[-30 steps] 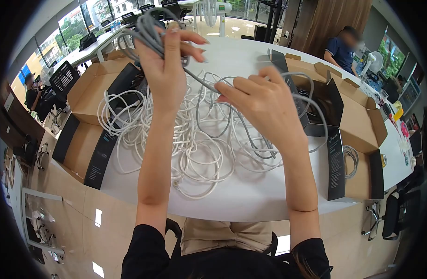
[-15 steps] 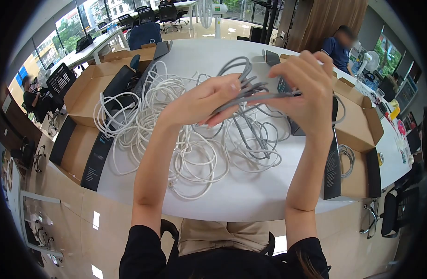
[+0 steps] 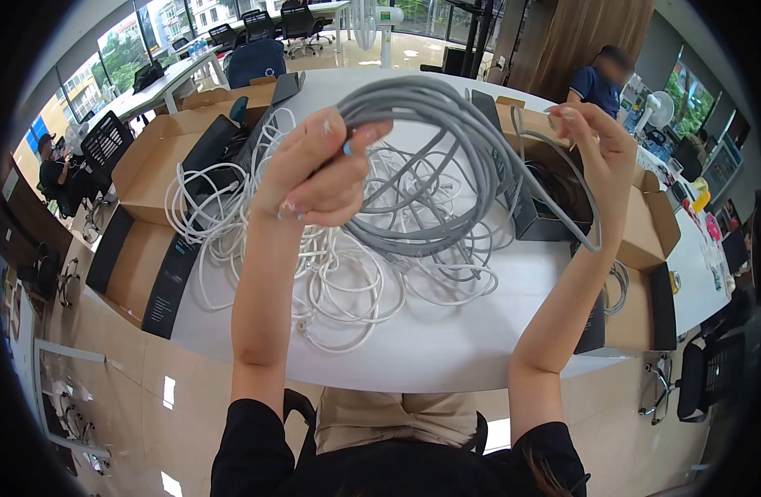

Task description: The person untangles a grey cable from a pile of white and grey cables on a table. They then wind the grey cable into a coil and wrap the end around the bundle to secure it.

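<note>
My left hand (image 3: 318, 170) is closed around one side of a coiled grey cable (image 3: 471, 141), which hangs in wide loops above the table. To the right, my right hand (image 3: 600, 153) is raised with its thumb and fingers bent together in a pinch at a loose length of the same cable. That length droops from the coil and curves back up beside the fingers. Below the coil lies a tangle of white cables (image 3: 347, 311), with more grey cable strands among them, partly hidden by the coil and my left hand.
Open cardboard boxes stand on the white table (image 3: 446, 356): a long box (image 3: 119, 273) at left, a box with dark cables (image 3: 546, 219) at centre right, and a box (image 3: 645, 319) holding a small grey coil. A person (image 3: 596, 87) sits behind at right.
The grey cable has gone from a bunched bundle between both hands to an open coil in my left hand. My right hand has moved right, drawing a length out.
</note>
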Action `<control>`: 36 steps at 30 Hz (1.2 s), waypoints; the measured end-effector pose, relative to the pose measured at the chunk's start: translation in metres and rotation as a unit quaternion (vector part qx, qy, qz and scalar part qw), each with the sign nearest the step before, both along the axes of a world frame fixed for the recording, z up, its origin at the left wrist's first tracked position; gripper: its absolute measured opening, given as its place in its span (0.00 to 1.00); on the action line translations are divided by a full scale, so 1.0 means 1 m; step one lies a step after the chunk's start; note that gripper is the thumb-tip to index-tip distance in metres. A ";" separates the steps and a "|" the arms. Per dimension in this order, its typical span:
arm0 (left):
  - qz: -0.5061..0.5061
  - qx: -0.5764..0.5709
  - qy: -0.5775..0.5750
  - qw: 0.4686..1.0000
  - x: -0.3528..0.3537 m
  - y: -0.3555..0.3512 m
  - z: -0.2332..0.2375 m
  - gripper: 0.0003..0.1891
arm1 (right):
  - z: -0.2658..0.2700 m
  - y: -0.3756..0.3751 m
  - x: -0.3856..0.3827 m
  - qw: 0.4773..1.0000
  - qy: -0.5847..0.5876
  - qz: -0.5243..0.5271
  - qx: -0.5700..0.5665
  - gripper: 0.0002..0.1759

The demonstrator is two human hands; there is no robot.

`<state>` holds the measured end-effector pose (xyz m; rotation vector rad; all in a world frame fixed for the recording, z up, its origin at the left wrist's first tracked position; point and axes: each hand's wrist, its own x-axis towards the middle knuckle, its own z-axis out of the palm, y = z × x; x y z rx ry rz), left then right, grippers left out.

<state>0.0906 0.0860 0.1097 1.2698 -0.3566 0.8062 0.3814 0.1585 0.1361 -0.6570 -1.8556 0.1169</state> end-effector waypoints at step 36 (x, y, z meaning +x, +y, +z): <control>0.756 0.148 -0.184 0.610 0.005 0.012 0.008 0.10 | -0.044 -0.016 -0.101 0.953 -0.271 0.136 0.005 0.11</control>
